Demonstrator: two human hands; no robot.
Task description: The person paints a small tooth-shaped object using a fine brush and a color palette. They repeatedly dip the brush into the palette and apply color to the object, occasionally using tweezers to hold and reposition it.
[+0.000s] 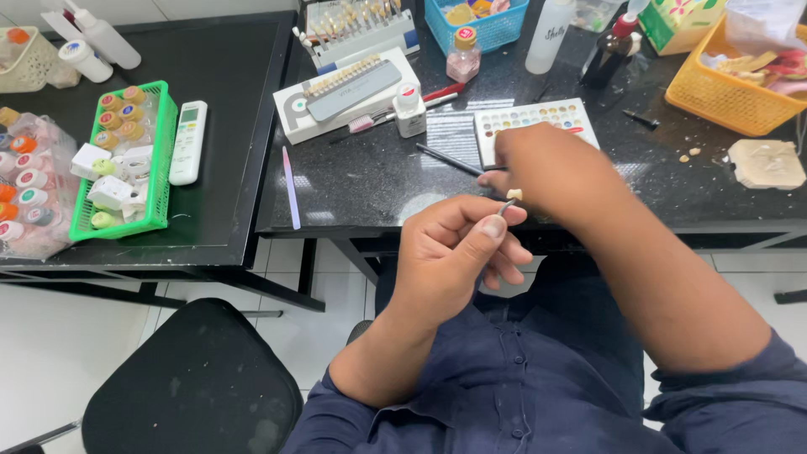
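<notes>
Left hand grip: the left hand [450, 256] is closed, thumb pressed against the curled fingers, pinching a thin grey metal holder [507, 206] that rises from the fist.
Held piece: a small cream tooth-shaped piece [514, 194] sits at the holder's upper end, above the lap, just before the table edge.
Right hand grip: the right hand [538, 172] is bunched round a slim dark brush [450, 159]; its fingertips are hidden, touching or just beside the cream piece.
Behind the hands: a white palette of small coloured wells [538, 118] lies partly covered by the right hand on the black speckled table [378, 185].
Further out: a white shade-guide box [345, 92], a small white bottle [409, 109], a green basket of little jars [126, 160], a white remote control [188, 141] and an orange basket [723, 92].
Below: a black stool seat [193, 387] at lower left.
</notes>
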